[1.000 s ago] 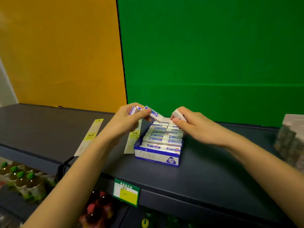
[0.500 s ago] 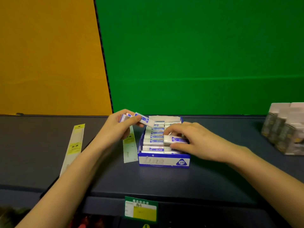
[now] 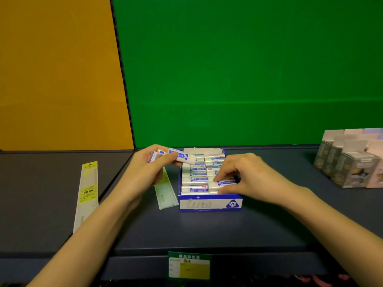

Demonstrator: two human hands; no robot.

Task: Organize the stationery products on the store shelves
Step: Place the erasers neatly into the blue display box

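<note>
On the dark shelf, head view: the eraser box, blue and white and marked 2B, sits open near the middle. Rows of packed erasers fill it. The left hand hovers just beside the box's back-left corner, fingers and thumb curled round a small bunch of loose erasers; one of them sticks out over the box rim. The right hand is down in the box at its front-right, fingertips pinching a single eraser that lies on top of the front rows.

A clear ruler pack lies flat just left of the box, its far end under the left hand. A yellow-label ruler pack lies well to the left, on the next shelf section. Some grey-and-pink cartons stand grouped at far right, well apart from the box. A price tag, green and yellow, sits on the shelf's front edge below the box. There is a green panel behind and an orange panel at left.
</note>
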